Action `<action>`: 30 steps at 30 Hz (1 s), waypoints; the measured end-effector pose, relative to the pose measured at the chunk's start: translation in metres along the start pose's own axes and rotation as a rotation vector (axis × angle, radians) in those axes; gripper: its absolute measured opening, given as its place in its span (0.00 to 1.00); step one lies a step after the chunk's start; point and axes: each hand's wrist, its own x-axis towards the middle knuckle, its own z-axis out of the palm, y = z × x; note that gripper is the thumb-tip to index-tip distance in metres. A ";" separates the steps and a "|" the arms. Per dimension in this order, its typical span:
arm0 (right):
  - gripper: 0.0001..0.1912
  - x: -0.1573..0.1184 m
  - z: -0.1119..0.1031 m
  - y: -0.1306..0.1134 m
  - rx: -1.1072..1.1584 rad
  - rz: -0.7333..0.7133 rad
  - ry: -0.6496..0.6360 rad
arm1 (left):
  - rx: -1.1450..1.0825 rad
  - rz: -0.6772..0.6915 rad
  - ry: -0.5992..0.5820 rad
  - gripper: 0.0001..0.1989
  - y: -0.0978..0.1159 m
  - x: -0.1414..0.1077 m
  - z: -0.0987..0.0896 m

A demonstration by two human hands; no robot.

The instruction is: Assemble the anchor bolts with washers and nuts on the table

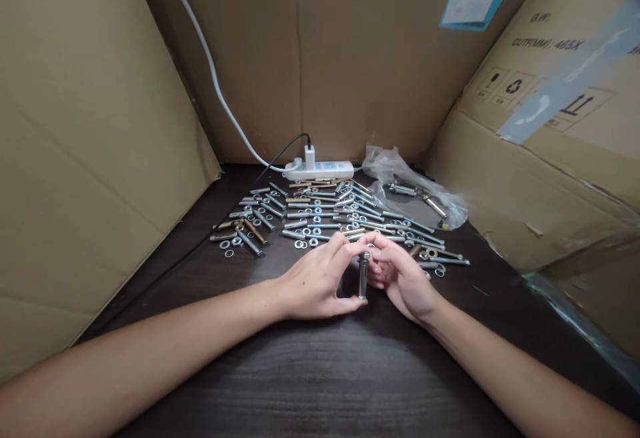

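An expansion bolt (363, 278) with a silver sleeve stands upright between my hands, a nut at its top. My left hand (320, 278) grips it lengthwise, thumb under the lower end and fingertips at the upper end. From the other side, my right hand (403, 278) pinches near the nut (367, 256) with thumb and index finger, its other fingers curled behind. Just beyond my hands lie rows of loose bolts (320, 215), sleeves (294, 233), nuts and washers (229, 253), partly hidden by my fingers.
A white power strip (320, 170) with a plugged-in charger (310, 153) lies at the back. Its black cable (200, 241) crosses the dark table (320, 371) on the left. A clear plastic bag (390, 165) holds more bolts at back right. Cardboard walls (100, 125) enclose the table.
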 end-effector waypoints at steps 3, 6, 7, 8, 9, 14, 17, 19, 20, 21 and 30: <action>0.06 0.001 0.000 0.001 -0.028 0.001 -0.003 | -0.004 0.004 0.005 0.38 0.000 0.000 0.000; 0.03 0.001 -0.001 0.002 -0.009 -0.005 -0.003 | -0.003 0.000 0.008 0.37 0.001 0.000 -0.001; 0.03 0.001 -0.001 0.002 0.007 -0.005 -0.001 | 0.002 -0.005 0.006 0.37 0.001 0.000 -0.001; 0.02 0.001 -0.001 0.002 0.025 -0.005 0.000 | 0.008 -0.011 0.004 0.36 0.001 0.000 -0.001; 0.02 0.000 -0.001 0.001 0.041 -0.007 0.002 | 0.014 -0.017 0.001 0.35 0.001 0.000 0.000; 0.04 0.001 0.000 0.001 0.021 0.001 0.016 | 0.012 -0.004 0.008 0.36 0.001 0.000 0.000; 0.06 0.003 -0.001 0.002 -0.028 0.001 0.007 | -0.003 -0.004 0.007 0.38 0.001 0.000 -0.001; 0.05 0.003 -0.001 0.003 -0.042 -0.006 -0.005 | -0.005 -0.010 0.002 0.38 0.002 0.000 -0.002; 0.05 0.003 -0.002 0.003 -0.043 -0.009 -0.008 | -0.003 -0.011 0.000 0.38 0.002 0.000 -0.002; 0.05 0.003 -0.002 0.004 -0.042 -0.011 -0.008 | 0.000 -0.012 0.000 0.39 0.002 0.000 -0.002; 0.03 -0.001 -0.001 0.001 0.036 -0.006 0.008 | 0.010 -0.022 -0.004 0.36 0.001 0.000 -0.001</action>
